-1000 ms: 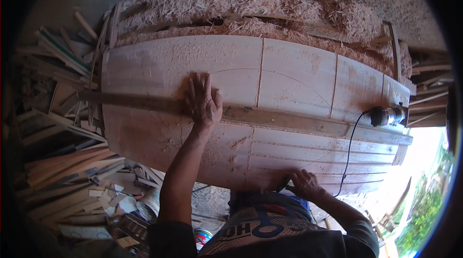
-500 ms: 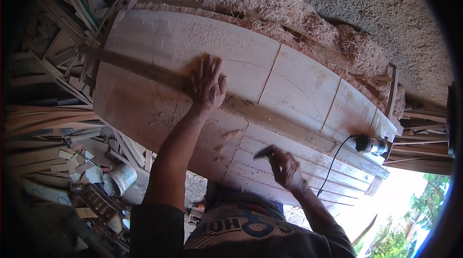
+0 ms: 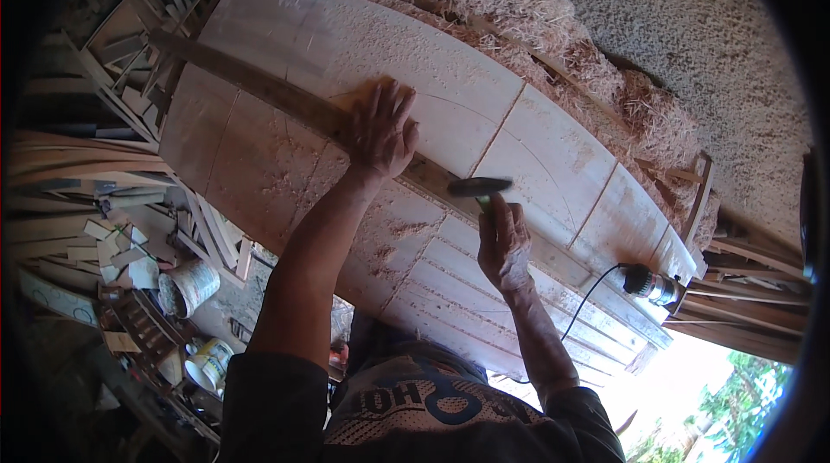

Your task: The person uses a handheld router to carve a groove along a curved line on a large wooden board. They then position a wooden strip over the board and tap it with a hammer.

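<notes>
My left hand [image 3: 384, 136] lies flat, fingers stretched, over a long wooden batten [image 3: 290, 106] that runs across a large pale wooden panel [image 3: 450, 74]. In my right hand [image 3: 504, 247] is a hammer [image 3: 480, 187], its dark head raised in front of the batten and a bit of green showing below the head. The hammer head is slightly blurred. Thin lines and grooves cross the panel, and fine wood shavings are scattered on it.
A corded power tool [image 3: 650, 285] rests at the panel's right end. Shavings [image 3: 510, 5] are heaped along the far edge. Wood offcuts [image 3: 112, 247], a white bucket [image 3: 192, 283] and another white container [image 3: 210, 364] stand at the left. Stacked boards [image 3: 743, 290] lie at the right.
My right hand has lifted the hammer away from me, from over the near grooved part to near the batten. My left hand stays on the batten. The view has shifted slightly.
</notes>
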`<state>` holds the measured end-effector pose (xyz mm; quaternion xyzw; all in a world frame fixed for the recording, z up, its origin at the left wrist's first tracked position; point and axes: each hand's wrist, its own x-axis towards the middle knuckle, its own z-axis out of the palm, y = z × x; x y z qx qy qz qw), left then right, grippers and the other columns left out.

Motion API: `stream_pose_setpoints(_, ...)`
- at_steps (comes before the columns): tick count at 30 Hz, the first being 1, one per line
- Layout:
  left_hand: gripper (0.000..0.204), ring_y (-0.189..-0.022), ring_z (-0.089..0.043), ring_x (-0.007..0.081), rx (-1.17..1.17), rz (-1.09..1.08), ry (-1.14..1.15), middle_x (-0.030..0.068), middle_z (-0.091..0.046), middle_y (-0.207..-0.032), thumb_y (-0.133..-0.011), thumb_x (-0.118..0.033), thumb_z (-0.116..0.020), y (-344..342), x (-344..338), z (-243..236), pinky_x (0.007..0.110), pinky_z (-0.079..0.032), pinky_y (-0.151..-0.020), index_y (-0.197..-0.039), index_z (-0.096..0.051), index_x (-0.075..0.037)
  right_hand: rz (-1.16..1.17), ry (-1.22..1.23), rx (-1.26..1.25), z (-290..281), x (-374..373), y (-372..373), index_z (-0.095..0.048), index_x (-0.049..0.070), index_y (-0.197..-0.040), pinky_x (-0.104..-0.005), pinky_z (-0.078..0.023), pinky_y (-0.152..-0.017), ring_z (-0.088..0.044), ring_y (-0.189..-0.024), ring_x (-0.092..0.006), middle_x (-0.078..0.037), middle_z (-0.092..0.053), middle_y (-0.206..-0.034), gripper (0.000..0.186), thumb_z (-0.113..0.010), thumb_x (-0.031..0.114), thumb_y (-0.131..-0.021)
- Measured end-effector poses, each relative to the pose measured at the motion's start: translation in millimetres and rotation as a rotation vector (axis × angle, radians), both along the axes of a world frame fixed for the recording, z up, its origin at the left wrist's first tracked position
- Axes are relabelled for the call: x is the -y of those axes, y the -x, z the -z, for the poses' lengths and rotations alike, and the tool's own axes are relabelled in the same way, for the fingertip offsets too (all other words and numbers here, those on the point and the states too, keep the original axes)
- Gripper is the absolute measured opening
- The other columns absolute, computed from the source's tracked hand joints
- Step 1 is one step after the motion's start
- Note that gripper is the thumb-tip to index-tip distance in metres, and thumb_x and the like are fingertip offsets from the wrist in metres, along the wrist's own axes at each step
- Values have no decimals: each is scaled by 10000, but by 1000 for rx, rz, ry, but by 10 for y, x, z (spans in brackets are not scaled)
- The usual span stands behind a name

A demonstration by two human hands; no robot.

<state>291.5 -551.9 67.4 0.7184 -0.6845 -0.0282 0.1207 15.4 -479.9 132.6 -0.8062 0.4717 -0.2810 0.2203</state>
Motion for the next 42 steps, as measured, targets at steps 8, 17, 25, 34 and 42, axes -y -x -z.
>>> stream_pose_setpoints(8, 612, -1512, -261, 347, -7, -16, -22, 107, -315, -1623, -967, -380, -531, 9, -32, -13, 654, -215, -1177, -1542, -383, -231, -109, -158, -7, 2, -8, -24, -277, 188, -1605, -458, -569, -592, -675, -684, -356, -175, -664, -929, 718, -606, 77, -977)
stream_pose_setpoints(17, 624, -1510, -265, 342, -11, -11, -36, 118, -321, -1618, -960, -369, -554, 37, -32, -66, 639, -227, -1178, -1542, -388, -217, -145, -136, -41, -27, 89, -91, -310, 186, -1598, -454, -515, -513, -648, -592, -310, -164, -647, -787, 714, -629, 88, -966)
stream_pose_setpoints(25, 600, -1522, -235, 359, -78, -14, -15, 132, -309, -1627, -977, -360, -542, 9, -27, -80, 661, -214, -1168, -1533, -399, -183, -129, -256, -100, 191, -21, -97, -361, 120, -1568, -430, -534, -535, -648, -614, -362, -189, -657, -795, 661, -599, 45, -956)
stream_pose_setpoints(34, 657, -1491, -299, 388, -212, 41, 24, 210, -338, -1597, -986, -398, -575, -219, -66, -5, 578, -203, -1207, -1547, -354, -135, -112, -496, 285, 688, -618, -333, -258, -53, -1544, -308, -500, -498, -643, -583, -178, -125, -634, -780, 651, -565, 42, -978)
stream_pose_setpoints(42, 909, -1505, -198, 471, -119, -1037, 242, 207, -278, -1622, -911, -533, -659, -2639, 392, 184, 602, -148, -1218, -1599, -227, -125, 8, -356, 222, 775, -639, -496, -386, -66, -1470, -377, -542, -545, -702, -635, -315, -197, -707, -958, 643, -647, 125, -914)
